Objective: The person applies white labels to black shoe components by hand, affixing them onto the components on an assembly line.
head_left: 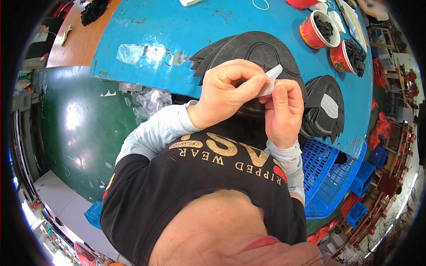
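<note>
A small, thin white strip (271, 79), like paper or film, is pinched between the thumb and fingers of my left hand (226, 91). Its tip sticks up past the fingertips. My right hand (285, 108) is closed in a pinch right beside it, thumb against fingers, at the strip's lower edge. What the right fingertips grip is partly hidden. Beneath and beyond both hands lies a fanned stack of black sole-shaped sheets (262, 46) on the blue table (177, 26). To the right sits a smaller stack of black sole-shaped pieces (317, 95), with a white patch (329, 106) on top.
Paper tubs (313, 35) holding small black pieces stand at the table's far right, near papers (355, 26). A clear plastic piece (130, 53) lies on the left. Below the table's right edge are blue plastic baskets (317, 162). Clear plastic scraps (153, 102) lie below the front edge.
</note>
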Demonstrator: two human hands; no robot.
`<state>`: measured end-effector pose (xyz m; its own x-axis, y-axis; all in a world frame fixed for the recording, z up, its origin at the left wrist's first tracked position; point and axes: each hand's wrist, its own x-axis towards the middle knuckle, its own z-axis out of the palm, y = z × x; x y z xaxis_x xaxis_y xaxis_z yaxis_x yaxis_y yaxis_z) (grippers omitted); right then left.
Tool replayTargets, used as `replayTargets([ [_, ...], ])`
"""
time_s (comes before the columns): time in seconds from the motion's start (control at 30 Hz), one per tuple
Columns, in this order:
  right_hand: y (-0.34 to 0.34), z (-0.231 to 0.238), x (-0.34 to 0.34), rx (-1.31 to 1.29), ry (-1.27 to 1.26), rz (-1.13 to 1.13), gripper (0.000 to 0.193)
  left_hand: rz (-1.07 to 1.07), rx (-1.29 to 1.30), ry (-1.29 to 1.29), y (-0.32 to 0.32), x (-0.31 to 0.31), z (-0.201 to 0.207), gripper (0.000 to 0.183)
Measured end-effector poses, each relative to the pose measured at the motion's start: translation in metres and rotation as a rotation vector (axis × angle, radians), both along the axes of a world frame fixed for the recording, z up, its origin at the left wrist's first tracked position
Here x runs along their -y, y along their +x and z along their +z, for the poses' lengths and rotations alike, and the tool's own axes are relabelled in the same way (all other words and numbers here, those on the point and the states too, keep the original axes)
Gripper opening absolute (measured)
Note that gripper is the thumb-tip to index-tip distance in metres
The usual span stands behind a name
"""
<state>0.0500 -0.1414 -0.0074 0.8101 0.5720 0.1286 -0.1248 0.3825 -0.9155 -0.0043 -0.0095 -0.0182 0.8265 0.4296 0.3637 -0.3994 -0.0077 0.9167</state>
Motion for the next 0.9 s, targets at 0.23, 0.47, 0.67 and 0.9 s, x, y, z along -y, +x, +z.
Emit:
replayTargets([
  [0.23, 0.0024, 0.0008, 0.0020, -0.056, 0.017, 0.047, 0.015, 0.031, 0.104, 0.351, 0.0000, 0.0011, 0.0080, 0.008],
  [0.47, 0.0020, -0.0023, 0.0010, -0.006, -0.018, 0.043, 0.017, -0.006, 0.052, 0.071, -0.0007, 0.0037, 0.0005, 0.006],
  [0.67, 0.0025, -0.0017, 0.0031, -0.017, 0.057, 0.067, 0.016, -0.001, -0.040, -0.159, -0.0012, 0.0040, 0.0037, 0.005],
  [0.9, 0.0033, 0.0063, 0.0068, -0.120, 0.093, 0.081, 0.012, 0.081, 0.151, 0.123, -0.0020, 0.0021, 0.0031, 0.008],
])
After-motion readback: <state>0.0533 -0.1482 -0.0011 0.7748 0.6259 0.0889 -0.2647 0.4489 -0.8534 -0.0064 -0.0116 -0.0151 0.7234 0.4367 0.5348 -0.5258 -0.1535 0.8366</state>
